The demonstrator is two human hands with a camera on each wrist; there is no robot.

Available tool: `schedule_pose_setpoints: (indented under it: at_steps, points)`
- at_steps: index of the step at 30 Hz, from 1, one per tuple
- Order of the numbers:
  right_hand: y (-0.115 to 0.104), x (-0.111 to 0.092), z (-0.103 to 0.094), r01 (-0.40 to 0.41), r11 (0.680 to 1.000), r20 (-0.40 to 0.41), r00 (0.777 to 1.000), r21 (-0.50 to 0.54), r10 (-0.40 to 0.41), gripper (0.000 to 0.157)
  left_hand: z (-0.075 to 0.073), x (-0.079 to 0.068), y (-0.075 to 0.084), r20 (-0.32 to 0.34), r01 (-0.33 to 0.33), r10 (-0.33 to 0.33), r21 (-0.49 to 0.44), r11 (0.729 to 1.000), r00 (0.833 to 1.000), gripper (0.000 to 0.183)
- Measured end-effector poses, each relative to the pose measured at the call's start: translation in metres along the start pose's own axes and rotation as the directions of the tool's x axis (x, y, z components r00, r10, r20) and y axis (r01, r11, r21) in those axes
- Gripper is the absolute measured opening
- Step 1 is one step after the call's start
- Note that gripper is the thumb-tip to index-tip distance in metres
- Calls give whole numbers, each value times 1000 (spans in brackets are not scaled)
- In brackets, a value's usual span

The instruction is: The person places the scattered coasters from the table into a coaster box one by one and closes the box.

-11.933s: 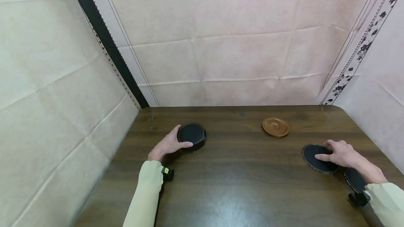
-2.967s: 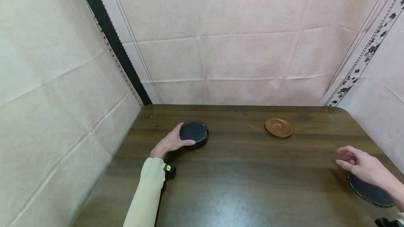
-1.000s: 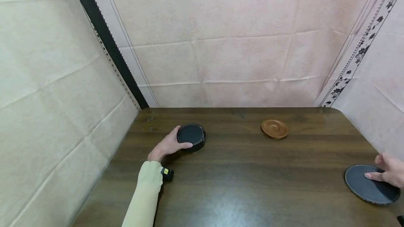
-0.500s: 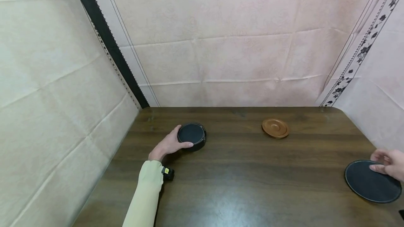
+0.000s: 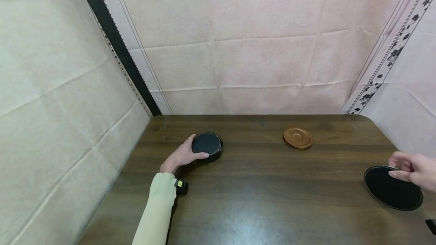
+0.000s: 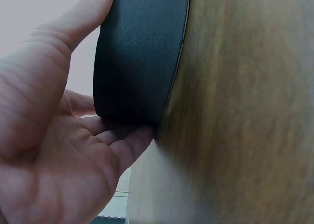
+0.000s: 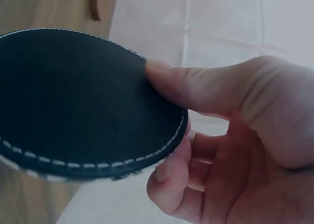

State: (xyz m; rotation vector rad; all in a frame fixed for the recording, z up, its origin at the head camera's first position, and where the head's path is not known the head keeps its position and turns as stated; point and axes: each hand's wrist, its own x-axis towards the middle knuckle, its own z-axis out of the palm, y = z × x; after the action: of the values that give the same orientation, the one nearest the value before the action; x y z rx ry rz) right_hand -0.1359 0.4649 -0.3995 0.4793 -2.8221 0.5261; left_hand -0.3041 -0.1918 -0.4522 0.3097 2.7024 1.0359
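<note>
My left hand (image 5: pixel 182 155) grips a round black leather coaster holder (image 5: pixel 206 143) at the back left of the table, thumb on the near side and fingers round the far side. The left wrist view shows the holder's smooth dark side wall (image 6: pixel 142 52) standing on the wood. At the right, my right hand (image 5: pixel 413 170) pinches a round black coaster (image 5: pixel 391 189) by its far right edge. White stitching runs along the rim of that coaster (image 7: pixel 73 101) in the right wrist view; the thumb lies on top and the fingers are beneath. The coaster appears raised off the table.
A brown wooden saucer-like disc (image 5: pixel 298 138) lies at the back right of the dark wood table (image 5: pixel 259 192). Pale cloth hangs (image 5: pixel 252 44) behind the table and on both sides.
Earlier two coasters lay at the right; one is no longer seen on the table. My right hand has taken the other by its edge and moved it up and left. The left hand stays put.
</note>
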Motion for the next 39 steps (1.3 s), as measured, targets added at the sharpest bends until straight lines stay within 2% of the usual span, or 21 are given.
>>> schedule_pose_setpoints:
  at_steps: [5, 8, 13, 21, 30, 35, 39]
  points:
    - [-23, 17, -7, -13, 995, 7, 1000, -101, 14, 32, 0, 0, 0, 1, 0, 0, 10, 1000, 1000, 119]
    - [-37, 28, -8, -17, 988, 41, 999, -150, 23, 29, 0, 0, 1, -3, -4, 4, 11, 1000, 1000, 119]
    - [-59, 50, -6, 4, 990, 79, 997, -142, 7, 25, 1, 0, 0, -4, 1, -1, 8, 1000, 1000, 119]
    - [-84, 77, 5, 48, 997, 33, 998, -66, -46, 25, 1, 1, -1, -4, 3, -3, -2, 1000, 1000, 119]
    - [-120, 103, 15, -16, 992, 89, 996, 124, 5, 14, -1, 0, 0, -1, 9, -9, 3, 1000, 1000, 120]
    - [-135, 116, 24, -20, 986, 98, 995, 165, 4, 13, 0, -1, 0, 1, 11, -11, 5, 1000, 1000, 119]
    - [-144, 125, 35, -3, 983, 72, 997, 186, -10, 14, 0, -2, 0, -1, 18, -18, -5, 1000, 1000, 120]
